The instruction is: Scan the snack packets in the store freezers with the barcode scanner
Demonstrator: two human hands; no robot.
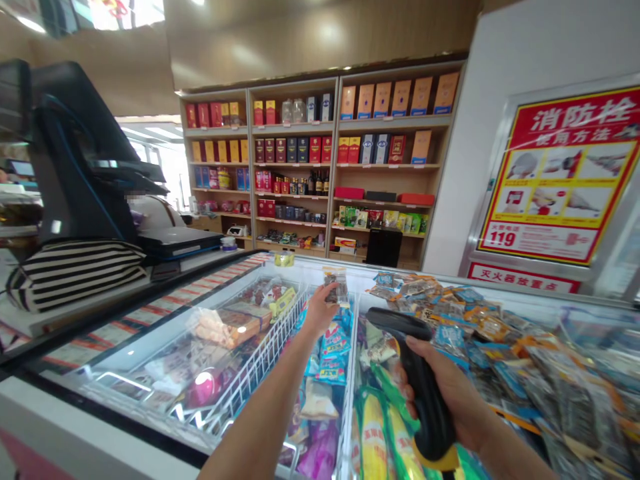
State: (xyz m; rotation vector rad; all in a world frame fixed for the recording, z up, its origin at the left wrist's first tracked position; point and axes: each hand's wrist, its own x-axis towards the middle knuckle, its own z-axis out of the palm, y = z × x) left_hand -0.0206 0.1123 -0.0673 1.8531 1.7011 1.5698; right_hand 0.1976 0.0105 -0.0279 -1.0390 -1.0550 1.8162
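My left hand (320, 308) reaches out over the glass-topped freezer (165, 327), its fingers closed on a small snack packet (341, 283) with clear and brownish wrapping. In my right hand (453, 387) is a black barcode scanner (425, 393) with a yellow base, its head turned toward the left. A big heap of small snack packets (493, 337), blue, orange and clear, lies on the freezer top to the right of the scanner. Through the glass below my hands show blue frozen packs (334, 357) and yellow-green packs (375, 427).
A white wire basket (260, 377) with frozen goods sits inside the freezer. At left stand a black checkout terminal (85, 153) and a striped bag (80, 270). A small yellow packet (284, 259) lies at the freezer's far edge. Shelves (295, 127) of boxed goods line the wall.
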